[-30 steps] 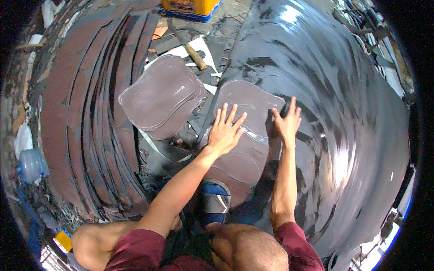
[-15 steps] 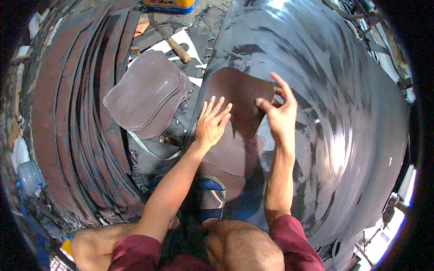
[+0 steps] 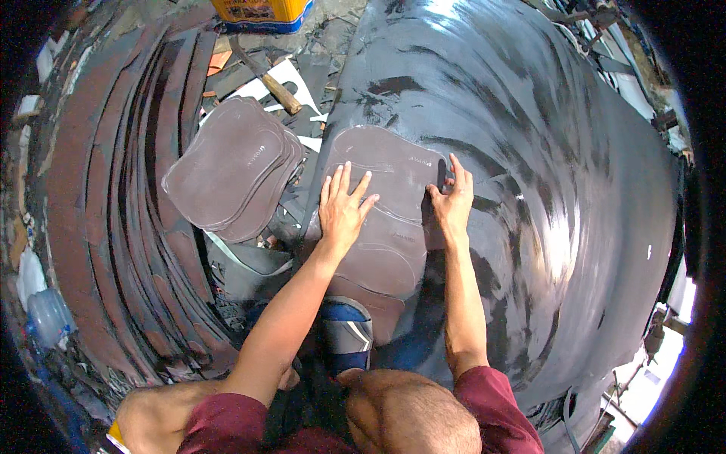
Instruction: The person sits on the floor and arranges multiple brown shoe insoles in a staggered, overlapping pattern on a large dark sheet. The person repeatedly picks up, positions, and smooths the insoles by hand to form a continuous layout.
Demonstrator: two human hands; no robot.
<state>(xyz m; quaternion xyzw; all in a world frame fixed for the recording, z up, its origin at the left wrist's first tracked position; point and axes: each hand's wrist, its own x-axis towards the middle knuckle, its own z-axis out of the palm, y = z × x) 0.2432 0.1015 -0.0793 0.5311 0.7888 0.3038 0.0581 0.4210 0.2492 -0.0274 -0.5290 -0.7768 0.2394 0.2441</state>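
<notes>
Far sheet [image 3: 389,179]: maybe being lined up; next needs steady hands.
Left hand [image 3: 344,216]: open, on it.
Right hand [image 3: 453,203]: bent at right edge; can't tell if gripping.

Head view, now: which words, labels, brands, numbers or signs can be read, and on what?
Yellow container: printed lettering, not copied here.
Stack of brown pieces at left: pale mark, too blurred to read.
Upper brown piece on the black sheet: light mark, too blurred to read.
Brown piece below it: faint mark, unreadable.
Black sheet: white mark near its right edge, too small to read.
</notes>
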